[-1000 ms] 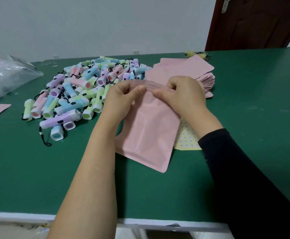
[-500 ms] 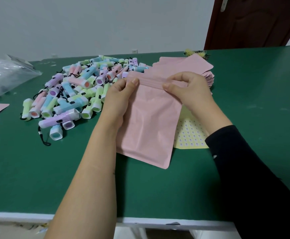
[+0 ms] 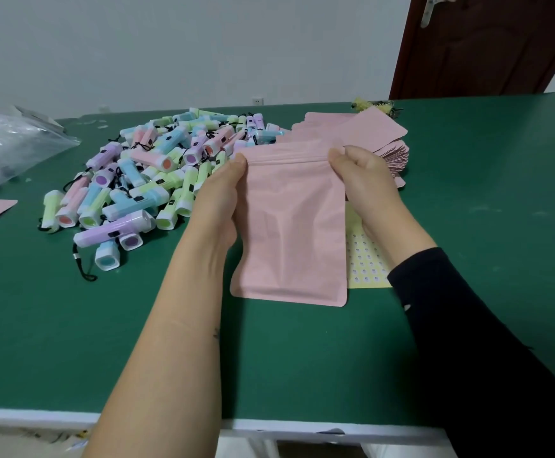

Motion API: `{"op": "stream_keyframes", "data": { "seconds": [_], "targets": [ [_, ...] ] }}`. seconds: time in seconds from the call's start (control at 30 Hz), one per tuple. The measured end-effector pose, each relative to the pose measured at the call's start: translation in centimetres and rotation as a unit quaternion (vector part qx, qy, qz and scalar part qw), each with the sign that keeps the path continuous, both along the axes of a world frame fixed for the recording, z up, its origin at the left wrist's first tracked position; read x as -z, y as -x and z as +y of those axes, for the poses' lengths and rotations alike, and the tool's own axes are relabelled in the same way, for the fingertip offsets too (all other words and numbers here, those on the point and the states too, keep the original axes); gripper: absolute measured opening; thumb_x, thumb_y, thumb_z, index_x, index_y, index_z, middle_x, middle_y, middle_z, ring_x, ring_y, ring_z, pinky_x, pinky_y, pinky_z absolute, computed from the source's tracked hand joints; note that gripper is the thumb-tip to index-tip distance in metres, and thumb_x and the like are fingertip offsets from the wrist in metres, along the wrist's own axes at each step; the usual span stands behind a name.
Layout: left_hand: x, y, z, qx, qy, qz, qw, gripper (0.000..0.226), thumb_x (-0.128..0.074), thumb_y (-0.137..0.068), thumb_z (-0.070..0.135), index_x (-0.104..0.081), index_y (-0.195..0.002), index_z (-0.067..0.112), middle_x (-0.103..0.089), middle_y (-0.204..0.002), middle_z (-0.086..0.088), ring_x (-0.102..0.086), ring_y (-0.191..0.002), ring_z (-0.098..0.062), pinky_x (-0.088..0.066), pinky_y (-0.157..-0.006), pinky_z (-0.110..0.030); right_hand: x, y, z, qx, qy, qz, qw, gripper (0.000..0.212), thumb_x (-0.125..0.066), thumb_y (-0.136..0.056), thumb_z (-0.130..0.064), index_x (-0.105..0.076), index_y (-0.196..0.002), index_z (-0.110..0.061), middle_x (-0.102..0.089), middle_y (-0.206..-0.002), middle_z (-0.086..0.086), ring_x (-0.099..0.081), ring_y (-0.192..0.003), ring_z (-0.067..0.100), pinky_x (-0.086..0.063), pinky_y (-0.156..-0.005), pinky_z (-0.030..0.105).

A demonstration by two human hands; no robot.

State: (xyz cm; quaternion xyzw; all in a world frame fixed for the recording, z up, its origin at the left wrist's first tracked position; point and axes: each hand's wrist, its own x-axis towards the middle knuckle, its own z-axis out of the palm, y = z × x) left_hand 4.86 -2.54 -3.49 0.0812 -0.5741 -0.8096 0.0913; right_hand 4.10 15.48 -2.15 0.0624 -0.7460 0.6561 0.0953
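A pink zip pouch (image 3: 294, 226) stands nearly upright over the green table (image 3: 71, 342), its bottom edge low near the surface. My left hand (image 3: 218, 196) pinches its upper left corner at the zip strip. My right hand (image 3: 365, 180) pinches the upper right corner with curled fingers. The zip line runs straight between the two hands. A bulge shows in the pouch's middle; what is inside is hidden.
A heap of pastel mini flashlights (image 3: 144, 180) with black cords lies to the left. A stack of pink pouches (image 3: 368, 133) sits behind my right hand. A yellow sticker sheet (image 3: 365, 262) lies under the pouch's right side. A clear plastic bag (image 3: 8, 147) is far left.
My hands slid apart along the zip strip, from the pouch's middle to its two top corners. The pouch rose and straightened from a tilted position.
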Motion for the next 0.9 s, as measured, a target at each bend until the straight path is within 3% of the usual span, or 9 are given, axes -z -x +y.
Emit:
{"op": "stream_keyframes", "data": {
  "seconds": [0.1,0.2,0.3,0.37,0.43,0.53,0.67,0.77,0.9],
  "targets": [
    [0.1,0.1,0.4,-0.021,-0.012,-0.01,1.0,0.02,-0.049,-0.102,0.027,-0.068,-0.097,0.019,-0.076,-0.084,0.009,-0.072,-0.078,-0.005,-0.054,-0.063,-0.018,0.3,-0.2,-0.4,0.024,-0.001,0.012,1.0,0.046,-0.052,-0.098,-0.017,-0.026,-0.06,-0.021,-0.021,-0.06,-0.003,-0.022,-0.056,0.012,-0.016,-0.052,0.028],
    [0.5,0.2,0.3,-0.082,0.171,0.015,0.982,0.014,-0.055,-0.098,0.03,-0.066,-0.102,0.022,-0.071,-0.102,0.009,-0.064,-0.091,-0.008,-0.048,-0.082,-0.025,0.7,-0.1,-0.7,0.022,-0.033,0.013,0.999,0.039,-0.048,-0.1,-0.02,-0.032,-0.064,-0.017,-0.024,-0.062,-0.001,-0.026,-0.062,0.016,-0.018,-0.056,0.03],
    [0.5,0.1,-0.1,-0.126,0.42,0.141,0.888,0.04,-0.062,-0.092,0.036,-0.051,-0.131,0.03,-0.054,-0.136,0.006,-0.047,-0.125,-0.012,-0.033,-0.106,-0.026,0.8,-0.1,-0.8,-0.007,-0.12,0.068,0.99,0.039,-0.045,-0.102,-0.023,-0.032,-0.065,-0.02,-0.028,-0.062,-0.006,-0.027,-0.058,0.009,-0.021,-0.052,0.027],
    [0.2,0.2,0.2,-0.1,0.559,0.198,0.799,0.037,-0.056,-0.092,0.041,-0.061,-0.125,0.023,-0.061,-0.128,0.004,-0.046,-0.128,-0.021,-0.026,-0.109,-0.031,1.0,-0.2,-0.8,-0.029,-0.174,0.11,0.978,0.034,-0.045,-0.103,-0.022,-0.041,-0.069,-0.02,-0.035,-0.062,-0.007,-0.032,-0.055,0.003,-0.024,-0.051,0.021],
    [0.2,0.2,0.7,-0.082,0.602,0.202,0.768,0.027,-0.055,-0.093,0.041,-0.068,-0.104,0.021,-0.066,-0.111,0.009,-0.048,-0.122,-0.025,-0.026,-0.108,-0.04,1.3,-0.2,-0.9,-0.036,-0.22,0.145,0.964,0.027,-0.045,-0.102,-0.02,-0.052,-0.077,-0.012,-0.048,-0.066,-0.002,-0.043,-0.063,0.01,-0.031,-0.056,0.023],
    [0.3,-0.1,0.8,-0.078,0.575,0.183,0.794,0.017,-0.055,-0.09,0.043,-0.062,-0.086,0.028,-0.055,-0.084,0.023,-0.04,-0.108,-0.012,-0.025,-0.107,-0.051,1.8,0.2,-0.7,-0.028,-0.261,0.172,0.949,0.026,-0.046,-0.102,-0.021,-0.056,-0.083,-0.007,-0.055,-0.07,0.003,-0.049,-0.071,0.026,-0.035,-0.062,0.036],
    [0.3,0.1,-1.2,-0.071,0.608,0.099,0.785,0.029,-0.059,-0.093,0.047,-0.054,-0.071,0.029,-0.053,-0.08,0.016,-0.045,-0.109,-0.018,-0.022,-0.109,-0.059,1.8,0.5,0.5,0.006,-0.226,0.173,0.959,0.042,-0.047,-0.102,-0.019,-0.031,-0.064,-0.026,-0.032,-0.059,-0.009,-0.033,-0.057,0.01,-0.022,-0.055,0.033],
    [0.5,0.2,-2.4,-0.052,0.531,0.082,0.842,0.026,-0.063,-0.093,0.039,-0.061,-0.078,0.018,-0.063,-0.085,-0.001,-0.056,-0.089,-0.018,-0.043,-0.092,-0.038,1.9,0.8,0.7,0.018,-0.192,0.149,0.97,0.045,-0.047,-0.102,-0.017,-0.027,-0.062,-0.023,-0.029,-0.059,-0.007,-0.026,-0.054,0.004,-0.022,-0.052,0.023],
    [0.5,-0.1,-2.0,-0.012,0.349,0.077,0.934,0.026,-0.061,-0.097,0.027,-0.055,-0.077,0.01,-0.052,-0.071,0.005,-0.042,-0.062,-0.006,-0.033,-0.056,-0.015,1.6,0.9,1.1,0.022,-0.121,0.101,0.987,0.042,-0.047,-0.102,-0.021,-0.031,-0.064,-0.02,-0.029,-0.062,-0.004,-0.025,-0.054,0.005,-0.021,-0.05,0.022]
  ]
}}
